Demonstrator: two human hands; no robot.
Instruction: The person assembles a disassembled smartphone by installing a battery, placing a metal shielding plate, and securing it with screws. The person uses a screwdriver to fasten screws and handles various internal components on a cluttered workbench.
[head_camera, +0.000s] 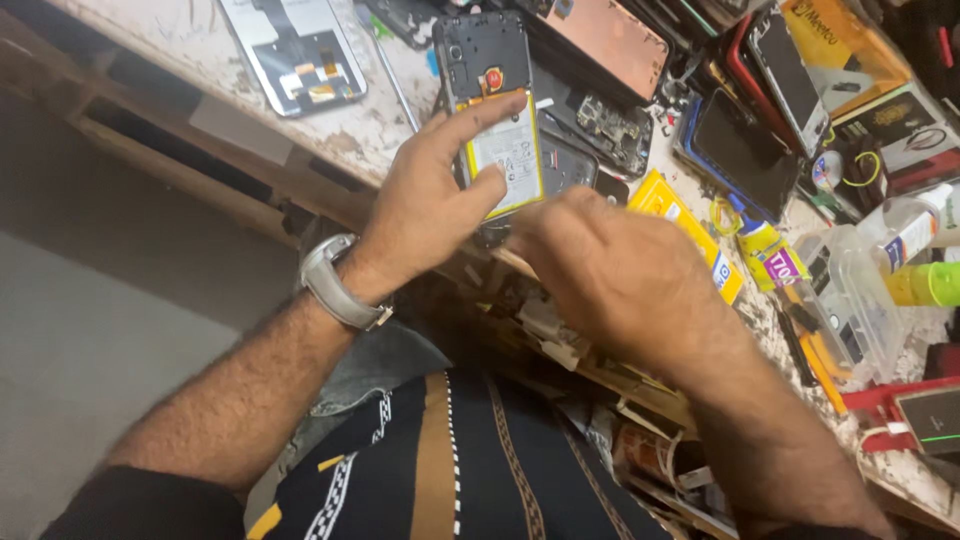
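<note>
**Two hands working over an opened phone on a crowded bench**

An opened phone (497, 110) is lying back-up near the front edge of a worn, pale workbench (330, 135), its rear cover off. Its upper part is showing a dark frame with a camera cutout and a small round red-and-yellow sticker; below that, a white battery (512, 160) edged in yellow is filling the body.

The left hand (430, 205), wearing a grey wristwatch (335, 285), is reaching over the phone with fingers spread: the forefinger is stretching across the top edge of the battery while the thumb is pressing against its lower left corner.

The right hand (610, 270) is hovering just right of the phone's lower end, its back turned to the camera and slightly blurred; the fingers seem curled inward, but whether they are gripping anything cannot be told.

Around them, a detached screen panel (295, 50) is lying to the left, a bare circuit board (610, 125) is sitting just right of the phone, a flat yellow packet (675, 215) is lying beside the right hand, and a clear plastic box (850, 300) is standing farther right.
</note>
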